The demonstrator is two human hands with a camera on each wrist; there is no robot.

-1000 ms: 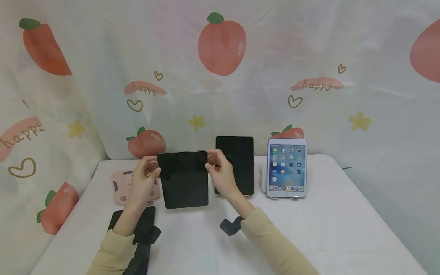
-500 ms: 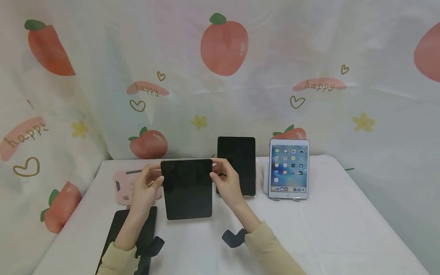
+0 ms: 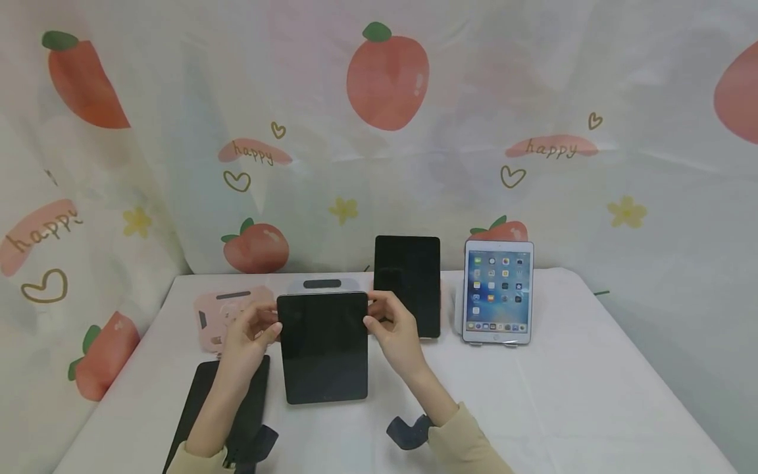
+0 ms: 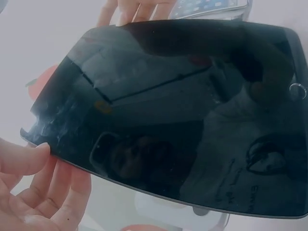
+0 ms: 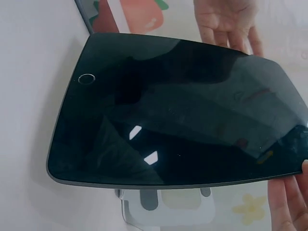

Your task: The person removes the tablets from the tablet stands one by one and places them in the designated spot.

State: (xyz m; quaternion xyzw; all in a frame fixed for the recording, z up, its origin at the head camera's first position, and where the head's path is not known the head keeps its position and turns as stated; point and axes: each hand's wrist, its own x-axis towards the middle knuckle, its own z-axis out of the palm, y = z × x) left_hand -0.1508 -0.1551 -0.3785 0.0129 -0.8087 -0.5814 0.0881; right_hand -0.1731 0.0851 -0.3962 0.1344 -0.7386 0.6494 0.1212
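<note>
A black-screened tablet (image 3: 324,349) is held up over the table, its screen facing me and tilted. My left hand (image 3: 247,339) pinches its left edge near the top, thumb on the front and fingers behind. On the opposite edge my right hand (image 3: 398,332) pinches it the same way. Both wrist views show the dark glass with reflections and a round home button at the lower end. Behind the held tablet, a pale stand (image 3: 296,286) with a dark pad is mostly hidden.
A second black tablet (image 3: 407,276) stands upright at the back. To its right, a white tablet (image 3: 497,289) with a lit home screen leans on a stand. A pink stand (image 3: 207,322) is at back left. Another black tablet (image 3: 198,401) lies flat under my left forearm.
Both hands have lowered the tablet and brought it closer to me, showing more of its face. The pale stand behind it has come into view.
</note>
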